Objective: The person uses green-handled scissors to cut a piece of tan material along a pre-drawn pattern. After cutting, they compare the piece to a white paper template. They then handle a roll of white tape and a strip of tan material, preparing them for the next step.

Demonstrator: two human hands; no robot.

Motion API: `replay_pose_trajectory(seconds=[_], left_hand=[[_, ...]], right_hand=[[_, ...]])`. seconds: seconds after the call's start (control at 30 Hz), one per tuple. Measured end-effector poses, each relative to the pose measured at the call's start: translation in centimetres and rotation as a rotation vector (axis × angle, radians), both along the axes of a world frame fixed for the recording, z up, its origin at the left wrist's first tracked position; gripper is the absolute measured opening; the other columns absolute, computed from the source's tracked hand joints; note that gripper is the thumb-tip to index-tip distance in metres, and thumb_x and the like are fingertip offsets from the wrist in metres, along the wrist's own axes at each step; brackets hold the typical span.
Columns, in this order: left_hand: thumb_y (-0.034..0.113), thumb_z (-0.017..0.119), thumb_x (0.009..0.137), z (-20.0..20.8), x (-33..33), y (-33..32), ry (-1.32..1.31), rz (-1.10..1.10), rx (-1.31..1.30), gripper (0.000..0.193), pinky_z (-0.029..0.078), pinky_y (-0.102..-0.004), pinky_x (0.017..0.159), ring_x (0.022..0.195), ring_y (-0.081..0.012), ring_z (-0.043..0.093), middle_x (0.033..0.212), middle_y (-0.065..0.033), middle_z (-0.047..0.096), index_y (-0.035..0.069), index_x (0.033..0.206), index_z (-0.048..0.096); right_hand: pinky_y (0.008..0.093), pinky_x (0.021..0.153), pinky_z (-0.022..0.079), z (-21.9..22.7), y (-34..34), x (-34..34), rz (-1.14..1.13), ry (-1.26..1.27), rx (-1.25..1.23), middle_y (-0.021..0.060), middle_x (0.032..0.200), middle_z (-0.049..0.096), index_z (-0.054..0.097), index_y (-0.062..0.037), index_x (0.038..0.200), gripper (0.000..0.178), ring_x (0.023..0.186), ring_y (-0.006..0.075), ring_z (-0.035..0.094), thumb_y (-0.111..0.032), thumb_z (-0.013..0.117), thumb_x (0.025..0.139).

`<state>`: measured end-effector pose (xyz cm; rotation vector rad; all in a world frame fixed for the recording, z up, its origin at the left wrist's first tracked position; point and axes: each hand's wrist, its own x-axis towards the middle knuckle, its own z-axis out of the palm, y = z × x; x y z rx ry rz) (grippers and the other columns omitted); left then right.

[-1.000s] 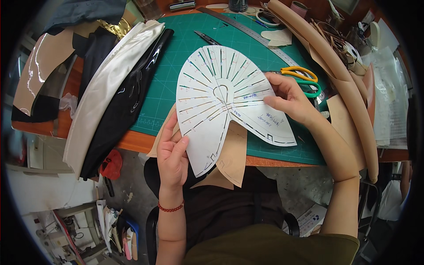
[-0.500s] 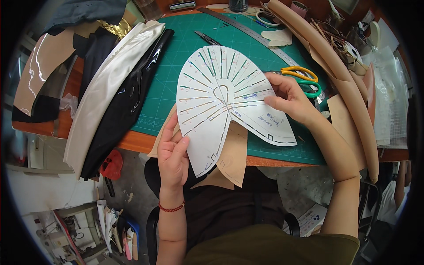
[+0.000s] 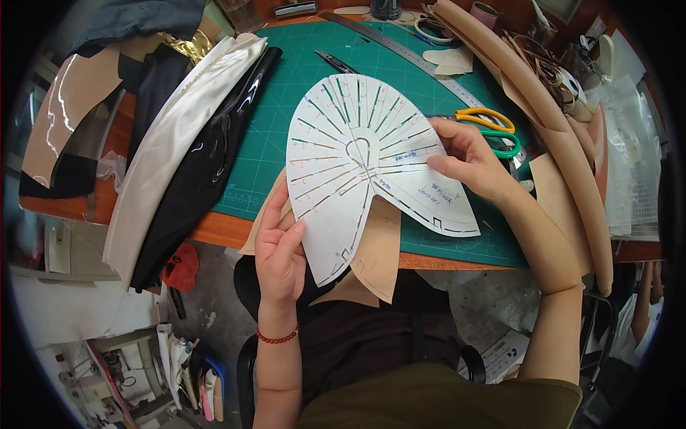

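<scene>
A white paper pattern template, rounded at the top with two pointed lobes below, is held up over the front of the table. Slots fan out across it, with pen marks beside them. My left hand pinches its left edge between thumb and fingers. At the right edge, my right hand grips it, thumb on top and fingers partly hidden behind. Beneath the template, a tan sheet with drawn lines shows past the table edge; whether a hand also holds it, I cannot tell.
Under the template lies a green cutting mat with a craft knife and a steel ruler. Yellow and green scissor handles sit beside my right hand. Rolled white fabric and glossy black material lie left; a tan roll lies right.
</scene>
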<state>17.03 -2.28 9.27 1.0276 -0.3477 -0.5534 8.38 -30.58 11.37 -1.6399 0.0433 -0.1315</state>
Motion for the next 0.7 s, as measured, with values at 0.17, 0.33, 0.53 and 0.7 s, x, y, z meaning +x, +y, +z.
replay_pose_trajectory(seconds=[0.17, 0.33, 0.53, 0.7], left_hand=[[-0.004, 0.043, 0.088, 0.06, -0.02, -0.1, -0.003, 0.007, 0.003, 0.059, 0.042, -0.0369, 0.105, 0.122, -0.0272, 0.054, 0.131, -0.0242, 0.053, -0.004, 0.144, 0.026], [-0.004, 0.043, 0.088, -0.02, -0.02, -0.02, -0.008, 0.007, 0.01, 0.058, 0.042, -0.037, 0.105, 0.122, -0.027, 0.054, 0.131, -0.0239, 0.053, -0.004, 0.144, 0.026], [-0.003, 0.043, 0.089, 0.05, -0.09, -0.13, -0.004, 0.015, -0.009, 0.058, 0.042, -0.0368, 0.105, 0.122, -0.0269, 0.054, 0.131, -0.0238, 0.054, -0.004, 0.144, 0.025], [-0.003, 0.043, 0.089, 0.03, -0.09, -0.13, -0.012, 0.018, 0.005, 0.058, 0.042, -0.0369, 0.105, 0.122, -0.0267, 0.055, 0.13, -0.0237, 0.054, -0.005, 0.144, 0.025]], right_hand=[[0.0203, 0.081, 0.046, 0.01, -0.09, 0.0, 0.009, -0.01, -0.012, 0.0021, 0.102, 0.063, 0.056, 0.0019, 0.121, 0.04, 0.089, 0.0053, 0.057, -0.005, 0.06, 0.082], [0.0202, 0.08, 0.046, 0.15, -0.03, 0.03, 0.015, -0.006, -0.006, 0.0017, 0.101, 0.063, 0.057, 0.0018, 0.12, 0.039, 0.088, 0.005, 0.057, -0.006, 0.06, 0.082], [0.0198, 0.079, 0.046, 0.11, 0.03, 0.05, 0.011, -0.007, -0.001, 0.0018, 0.1, 0.063, 0.057, 0.0017, 0.119, 0.038, 0.087, 0.0048, 0.057, -0.006, 0.06, 0.082], [0.0196, 0.078, 0.046, 0.1, -0.06, 0.04, 0.019, -0.011, -0.011, 0.0015, 0.099, 0.062, 0.058, 0.0018, 0.118, 0.037, 0.086, 0.0047, 0.057, -0.007, 0.06, 0.083]])
